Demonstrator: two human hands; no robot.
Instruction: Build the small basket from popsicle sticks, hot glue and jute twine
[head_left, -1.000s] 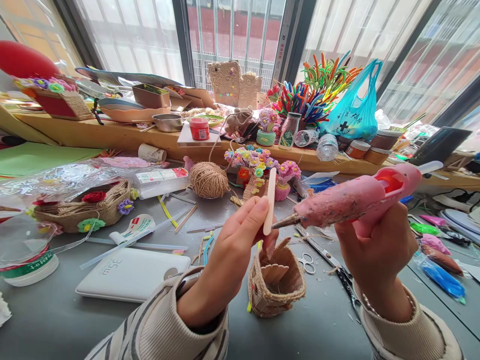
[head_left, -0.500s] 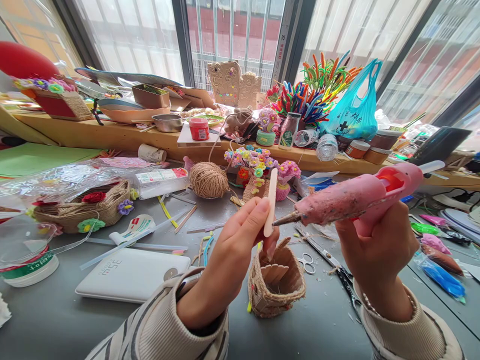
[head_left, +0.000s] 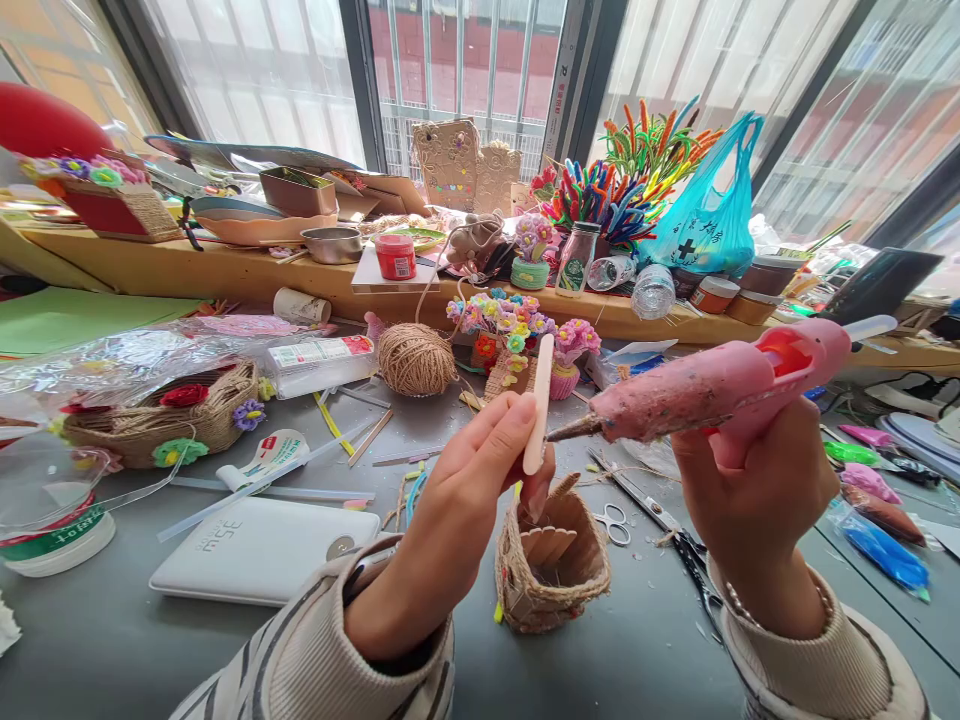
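Observation:
My left hand (head_left: 457, 510) pinches a pale wooden craft stick (head_left: 540, 400) upright between thumb and fingers. My right hand (head_left: 750, 500) grips a pink hot glue gun (head_left: 712, 385) held level, its metal nozzle touching the right edge of the stick. Just below the stick, on the grey table (head_left: 112, 640), stands a small twine-wrapped basket (head_left: 551, 565) with wooden sticks inside it. Both sleeves are cream with stripes.
Scissors (head_left: 616, 524) lie right of the basket. A ball of jute twine (head_left: 416, 358), a flower-trimmed woven basket (head_left: 161, 420), a white tablet (head_left: 262, 548) and glue sticks lie to the left. Craft flowers, jars, a blue plastic bag (head_left: 705, 235) and pipe cleaners crowd the wooden ledge behind.
The glue gun nozzle has slid slightly up along the stick's edge. The hands and the stick have otherwise barely shifted.

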